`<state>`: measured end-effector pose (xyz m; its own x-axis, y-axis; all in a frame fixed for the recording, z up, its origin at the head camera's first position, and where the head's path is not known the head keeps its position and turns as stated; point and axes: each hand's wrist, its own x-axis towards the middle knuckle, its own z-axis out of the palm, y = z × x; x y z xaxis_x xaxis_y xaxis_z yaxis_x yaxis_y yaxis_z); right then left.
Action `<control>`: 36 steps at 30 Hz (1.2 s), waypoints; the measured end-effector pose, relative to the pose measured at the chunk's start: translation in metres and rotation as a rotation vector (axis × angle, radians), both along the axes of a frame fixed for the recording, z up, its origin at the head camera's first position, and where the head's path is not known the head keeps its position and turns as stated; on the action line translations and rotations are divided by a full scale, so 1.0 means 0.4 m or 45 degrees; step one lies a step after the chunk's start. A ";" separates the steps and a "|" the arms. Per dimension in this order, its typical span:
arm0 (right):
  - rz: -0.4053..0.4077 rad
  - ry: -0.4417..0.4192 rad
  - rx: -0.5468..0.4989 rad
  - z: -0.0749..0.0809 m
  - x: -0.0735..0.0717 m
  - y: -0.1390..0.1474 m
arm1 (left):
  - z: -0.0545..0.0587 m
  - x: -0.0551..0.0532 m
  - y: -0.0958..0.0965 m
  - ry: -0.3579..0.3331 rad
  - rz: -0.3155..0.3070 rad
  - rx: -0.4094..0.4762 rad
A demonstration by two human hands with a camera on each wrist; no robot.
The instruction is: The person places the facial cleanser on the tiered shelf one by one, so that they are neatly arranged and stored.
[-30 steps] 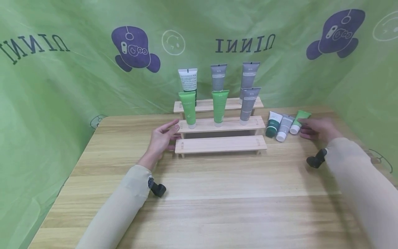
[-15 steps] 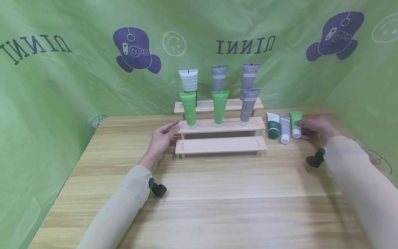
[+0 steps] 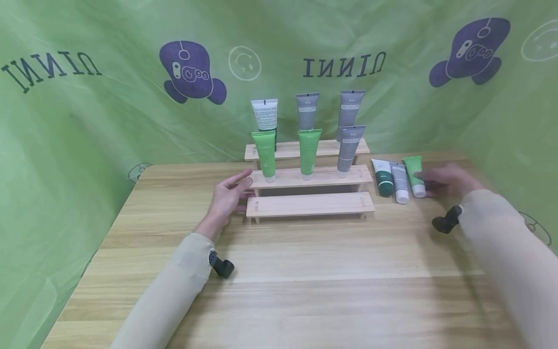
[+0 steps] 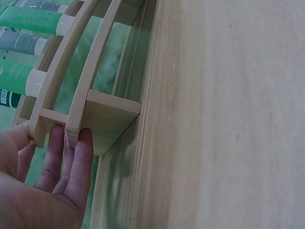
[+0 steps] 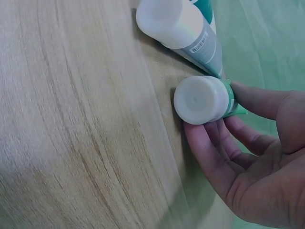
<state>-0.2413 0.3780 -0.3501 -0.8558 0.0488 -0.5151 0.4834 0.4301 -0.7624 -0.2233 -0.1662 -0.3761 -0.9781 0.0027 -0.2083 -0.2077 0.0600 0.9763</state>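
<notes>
Thumb and fingers of the right hand [image 3: 451, 179] pinch a green tube [image 3: 413, 172] lying on the table [image 3: 305, 261], beside a grey tube [image 3: 399, 182], then a white-and-dark-green tube [image 3: 383, 178]. The left hand [image 3: 224, 199] grips the left end of a wooden stand [image 3: 310, 205]; six upright tubes [image 3: 309, 152] occupy its upper two shelves [image 3: 285, 178].

A pale wood-grain desk [image 3: 331, 300] fills the lower part of the frame, a three-step wooden rack [image 3: 309, 205] standing at its upper middle with six upright tubes [image 3: 308, 152] on the two rear steps. At centre right a white-and-dark-green tube [image 3: 383, 177], a grey tube [image 3: 399, 181] and a light green tube [image 3: 412, 170] lie side by side
</notes>
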 end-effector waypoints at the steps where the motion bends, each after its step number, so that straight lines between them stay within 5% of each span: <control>1: 0.002 0.000 -0.005 0.000 0.000 0.002 | 0.000 0.000 0.001 0.000 0.000 0.001; 26: -0.050 0.071 -0.445 -0.025 0.055 0.016 | 0.000 -0.003 -0.001 0.000 0.004 -0.012; 36: -0.102 0.209 -0.716 -0.039 0.098 0.007 | 0.003 -0.001 0.001 -0.004 0.014 -0.011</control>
